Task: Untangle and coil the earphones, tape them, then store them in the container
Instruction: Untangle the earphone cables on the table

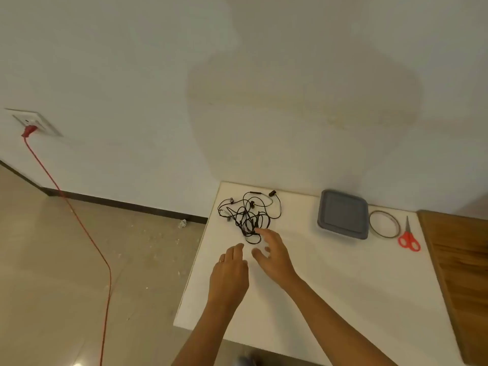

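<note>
Nearest on the white surface point(330, 286), the left hand point(229, 273) and right hand point(273, 256) hover with fingers spread and empty, reaching for the tangled black wired earphones point(248, 215) at twelve o'clock; the grey square lidded container point(342, 213) waits at two o'clock.

Red cable point(87, 233): plugged into wall socket point(35, 122), left of frame, trailing down across the tiled floor point(52, 260). Dark skirting board point(126, 204): along wall base. Wooden panel point(459, 260): right edge. Small white debris point(182, 223): on floor, near skirting.
</note>
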